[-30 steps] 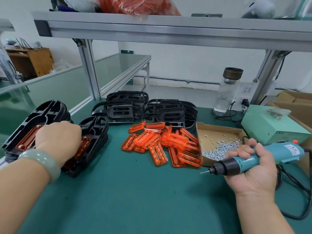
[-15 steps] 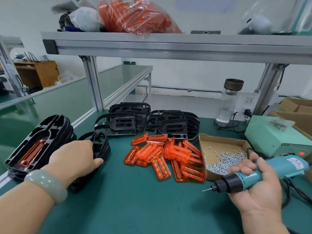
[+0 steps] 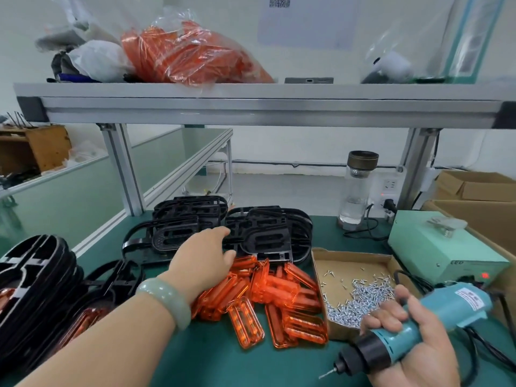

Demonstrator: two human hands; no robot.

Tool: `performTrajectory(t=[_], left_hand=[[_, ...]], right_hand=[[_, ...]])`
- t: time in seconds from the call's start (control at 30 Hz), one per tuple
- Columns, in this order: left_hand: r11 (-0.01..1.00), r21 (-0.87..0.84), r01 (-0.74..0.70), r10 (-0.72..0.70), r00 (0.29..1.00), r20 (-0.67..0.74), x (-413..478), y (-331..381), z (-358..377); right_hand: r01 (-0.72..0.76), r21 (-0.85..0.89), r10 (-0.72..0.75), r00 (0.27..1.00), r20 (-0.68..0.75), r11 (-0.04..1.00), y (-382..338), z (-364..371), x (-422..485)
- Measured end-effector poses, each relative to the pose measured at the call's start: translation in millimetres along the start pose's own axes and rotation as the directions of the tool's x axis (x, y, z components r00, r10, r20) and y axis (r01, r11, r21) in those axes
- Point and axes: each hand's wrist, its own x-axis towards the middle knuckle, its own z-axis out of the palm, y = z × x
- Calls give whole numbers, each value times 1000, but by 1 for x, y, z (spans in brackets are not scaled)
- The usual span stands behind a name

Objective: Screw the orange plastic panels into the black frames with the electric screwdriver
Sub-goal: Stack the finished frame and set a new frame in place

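Head: 1 screwdriver (image 3: 435,317) (in R hand (image 3: 416,358)), L hand (image 3: 202,262) at frames (image 3: 268,237).

Bright, even light is cast over the bench (image 3: 223,358), with only soft shadows. Glare is seen on the plastic bag (image 3: 190,51) at 11 o'clock, and the edges are bent and slightly blurred.
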Motion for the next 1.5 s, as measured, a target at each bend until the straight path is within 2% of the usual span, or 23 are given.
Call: performTrajectory(t=[0.23,0.53,0.6,0.7,0.8,0.87,0.93,1.03,1.13,1.3,1.4,1.5], left_hand=[[998,-20,-53,55,991,123,55,37,34],[1000,24,-10,3,967,254,74,55,51],[992,119,-45,21,979,202,74,54,48],[952,273,-136,120,990,76,73,53,38],[940,280,-193,215,975,-50,74,51,22],[924,304,-231,267,960,-82,73,51,10],[949,237,-209,250,955,-158,68,50,-3],[989,110,-104,134,936,-324,58,47,-22],[988,-149,-36,-23,927,-375,44,38,-38],[838,-546,16,-224,921,-317,6,27,-43],[741,-664,98,-356,897,-264,-24,24,-37],[574,-808,131,-420,894,-154,-54,26,-28]], right_hand=[[-22,-7,22,1000,11,1000,-1,3,2],[-72,-3,72,997,10,997,-1,3,0],[-78,2,78,997,4,997,-1,3,1],[-86,11,86,996,8,996,-1,2,1],[-97,14,97,995,16,995,-1,1,0],[-102,16,102,995,18,995,-3,0,-1],[-105,19,105,994,17,994,-3,0,-2],[-111,16,111,994,14,994,-4,0,-3],[-117,14,117,993,15,993,-4,1,-3],[-89,17,89,996,29,996,-6,1,-6],[-54,16,54,998,41,998,-7,2,-6],[-38,28,37,998,48,999,-9,1,-6]])
